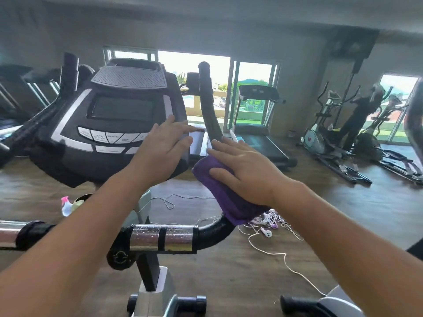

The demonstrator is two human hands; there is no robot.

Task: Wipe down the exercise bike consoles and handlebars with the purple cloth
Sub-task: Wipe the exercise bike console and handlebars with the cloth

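One exercise bike console (pixel 114 115) fills the left centre, tilted back so its dark screen and row of buttons face up toward the camera, its long axis running from lower left to upper right. One treadmill (pixel 258 133) stands by the sliding windows beyond it, and two elliptical trainers (pixel 338 138) stand at the right, where a person in dark clothes (pixel 359 120) is partly visible. One padded handlebar (pixel 209 104) curves from the chrome-banded crossbar (pixel 163 239) near the bottom up and away, its capped end pointing at the ceiling. One purple cloth (pixel 226 197) is folded around the lower bend of that handlebar, lying along the bar's length. The right hand (pixel 247 172) presses flat on top of the cloth, fingers spread rather than closed round it. The left hand (pixel 164 143) hovers open over the console's right edge, fingers straight, clasping nothing. One spray bottle (pixel 66 205) with a pink top and one tangle of white cables (pixel 267 221) lie on the wooden floor
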